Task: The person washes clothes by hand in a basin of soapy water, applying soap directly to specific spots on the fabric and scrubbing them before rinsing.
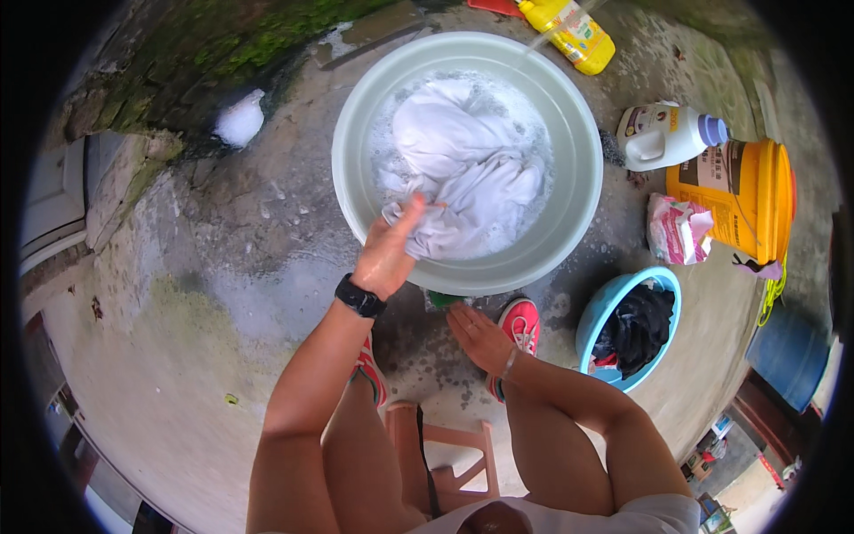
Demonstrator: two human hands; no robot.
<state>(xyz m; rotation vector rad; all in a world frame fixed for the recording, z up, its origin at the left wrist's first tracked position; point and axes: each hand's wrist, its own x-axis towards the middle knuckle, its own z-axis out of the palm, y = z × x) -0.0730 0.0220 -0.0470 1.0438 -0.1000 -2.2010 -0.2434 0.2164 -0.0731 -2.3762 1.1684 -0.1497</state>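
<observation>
A large pale-green plastic basin (580, 220) stands on the concrete in front of me, holding sudsy water and bunched white cloth (447, 133). At its near left rim, my left hand (387, 257), with a black band on the wrist, grips an edge of that cloth, thumb uppermost. My right hand (482, 339) is low, just outside the near rim, back of the hand up. Its fingertips are beside a green object (444, 299) partly hidden under the basin's edge. Whether those fingers hold anything is hidden from view.
Right of the basin are a white detergent jug (657, 137), a yellow bucket (727, 190), a pink-and-white bag (677, 230) and a blue tub (586, 334) of dark clothes. A yellow bottle (574, 37) lies beyond. Below me is a pink plastic stool (460, 437).
</observation>
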